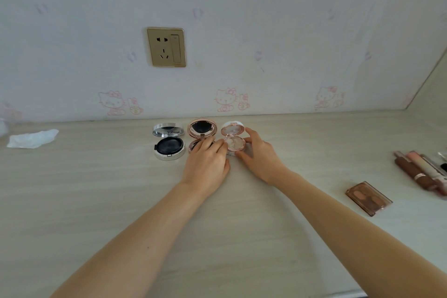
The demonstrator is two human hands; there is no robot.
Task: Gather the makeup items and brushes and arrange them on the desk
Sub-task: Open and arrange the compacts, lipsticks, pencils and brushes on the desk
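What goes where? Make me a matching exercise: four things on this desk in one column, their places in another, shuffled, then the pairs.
Things:
1. silver compact
2. white-and-pink compact
3. brown eyeshadow palette
4. crumpled tissue

Places:
A. far left of the desk
B. between the fingers of both hands
C. right side, just in front of the lipstick tubes
D. left end of the row of three open compacts

Pairs: 1-D, 2-B, 3-C, 4-A

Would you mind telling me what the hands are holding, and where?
Both hands hold the open pink compact by the sides of its base.
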